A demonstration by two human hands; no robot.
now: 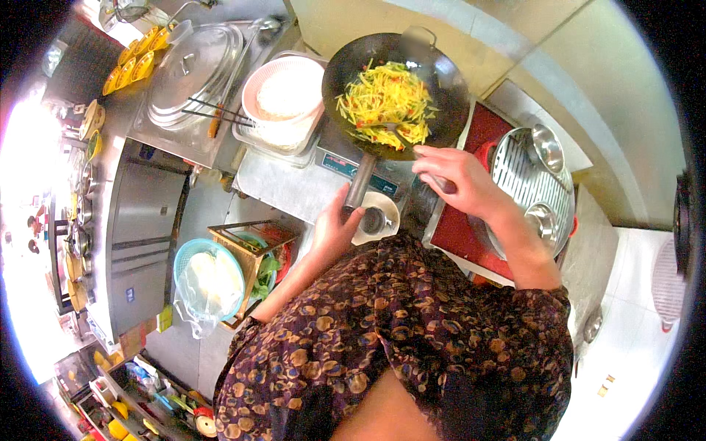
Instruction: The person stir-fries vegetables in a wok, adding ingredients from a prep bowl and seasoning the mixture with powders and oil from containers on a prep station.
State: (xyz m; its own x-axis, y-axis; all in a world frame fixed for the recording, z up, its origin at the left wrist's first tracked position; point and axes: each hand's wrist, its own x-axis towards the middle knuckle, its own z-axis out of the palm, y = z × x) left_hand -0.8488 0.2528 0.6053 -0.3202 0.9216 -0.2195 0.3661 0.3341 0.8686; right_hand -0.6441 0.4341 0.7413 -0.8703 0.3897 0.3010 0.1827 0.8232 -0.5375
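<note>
A dark wok sits on a cooktop with a control panel. Shredded yellow-green vegetables with small red bits fill its middle. My left hand grips the wok's straight handle near its end. My right hand is closed around the handle of a metal spatula, whose blade rests among the shreds at the near side of the wok. Close to my left hand, below the wok handle, is a pale bowl with something dark in it.
Left of the wok stands a pink plastic basket with chopsticks beside it. Farther left is a large lidded metal pot. At right, metal bowls rest on a slotted metal rack. A blue basket stands lower left.
</note>
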